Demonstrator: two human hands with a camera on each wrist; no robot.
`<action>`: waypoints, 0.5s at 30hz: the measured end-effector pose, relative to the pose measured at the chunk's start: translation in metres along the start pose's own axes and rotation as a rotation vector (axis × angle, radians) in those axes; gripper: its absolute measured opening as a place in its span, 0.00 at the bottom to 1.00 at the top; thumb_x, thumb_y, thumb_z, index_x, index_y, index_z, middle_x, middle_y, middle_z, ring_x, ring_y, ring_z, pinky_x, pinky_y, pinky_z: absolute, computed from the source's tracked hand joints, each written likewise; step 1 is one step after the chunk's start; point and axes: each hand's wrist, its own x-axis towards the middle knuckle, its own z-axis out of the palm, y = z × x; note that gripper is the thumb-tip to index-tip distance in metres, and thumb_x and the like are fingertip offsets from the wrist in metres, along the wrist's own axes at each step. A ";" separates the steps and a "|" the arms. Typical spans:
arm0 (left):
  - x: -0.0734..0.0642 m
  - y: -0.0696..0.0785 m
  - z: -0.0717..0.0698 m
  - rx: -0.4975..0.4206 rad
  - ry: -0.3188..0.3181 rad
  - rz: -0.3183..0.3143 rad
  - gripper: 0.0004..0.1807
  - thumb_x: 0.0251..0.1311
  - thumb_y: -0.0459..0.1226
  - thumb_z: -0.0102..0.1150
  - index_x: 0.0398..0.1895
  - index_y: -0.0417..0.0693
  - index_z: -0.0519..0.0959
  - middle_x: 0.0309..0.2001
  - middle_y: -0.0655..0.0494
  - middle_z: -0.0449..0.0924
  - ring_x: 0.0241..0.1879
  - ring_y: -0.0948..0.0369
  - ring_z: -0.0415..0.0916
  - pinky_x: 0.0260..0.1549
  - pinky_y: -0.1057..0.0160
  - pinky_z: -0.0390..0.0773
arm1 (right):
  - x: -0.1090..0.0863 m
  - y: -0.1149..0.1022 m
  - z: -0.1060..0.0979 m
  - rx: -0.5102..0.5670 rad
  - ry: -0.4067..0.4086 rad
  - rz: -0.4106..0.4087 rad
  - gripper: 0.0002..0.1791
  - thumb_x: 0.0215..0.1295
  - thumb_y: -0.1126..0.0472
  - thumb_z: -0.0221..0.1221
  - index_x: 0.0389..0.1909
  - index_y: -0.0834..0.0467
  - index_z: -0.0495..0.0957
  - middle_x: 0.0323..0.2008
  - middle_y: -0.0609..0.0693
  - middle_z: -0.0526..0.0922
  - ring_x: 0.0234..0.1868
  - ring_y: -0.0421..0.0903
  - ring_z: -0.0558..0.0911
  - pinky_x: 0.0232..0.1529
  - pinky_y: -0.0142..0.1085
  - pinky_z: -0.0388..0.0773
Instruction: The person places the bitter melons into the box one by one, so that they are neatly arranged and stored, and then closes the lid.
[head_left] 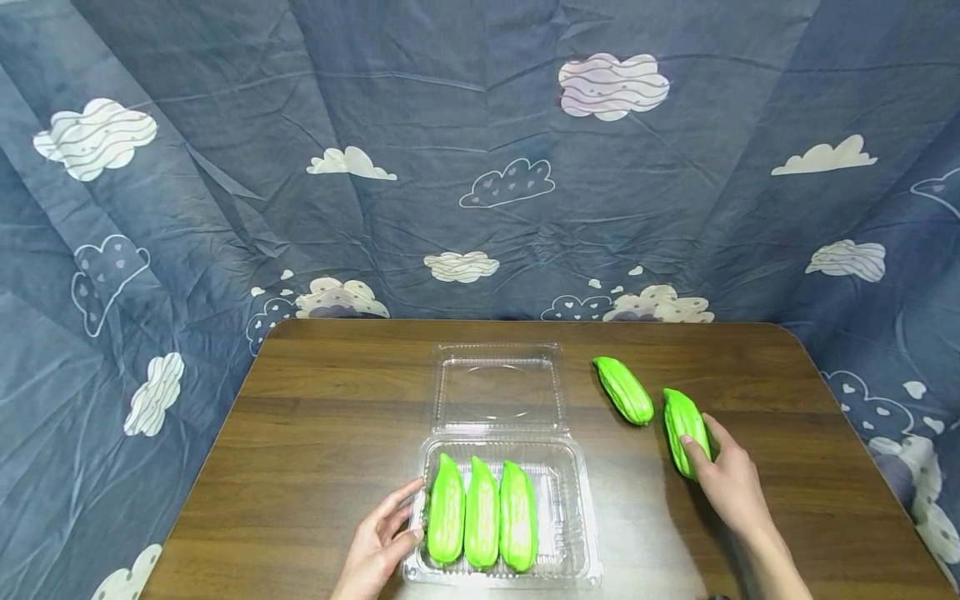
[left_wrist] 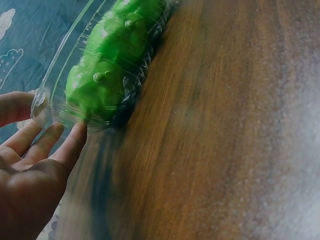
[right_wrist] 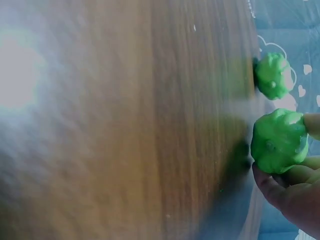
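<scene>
A clear plastic clamshell container [head_left: 589,533] lies with its lid folded back on the table, three green bitter melons [head_left: 482,517] side by side in the left part of its base. My left hand [head_left: 382,533] holds the container's left rim between thumb and fingers; the left wrist view shows the rim [left_wrist: 40,106] at the thumb. On the right, my right hand [head_left: 727,479] grips another bitter melon [head_left: 682,421], thumb on one side and fingers on the other. In the right wrist view that bitter melon [right_wrist: 279,142] shows its rounded end.
One more bitter melon [head_left: 624,392] lies on the table between the container's lid [head_left: 498,396] and my right hand. The brown wooden table [head_left: 322,400] ends at a dark blue curtain [head_left: 420,108] with cloud prints, behind and at both sides.
</scene>
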 end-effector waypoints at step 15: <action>0.000 -0.002 -0.001 0.015 -0.012 0.014 0.35 0.53 0.18 0.52 0.69 0.29 0.63 0.65 0.28 0.65 0.58 0.59 0.74 0.53 0.65 0.75 | -0.024 -0.013 0.015 0.210 0.104 -0.040 0.34 0.72 0.57 0.56 0.72 0.67 0.58 0.61 0.75 0.69 0.55 0.61 0.75 0.38 0.13 0.70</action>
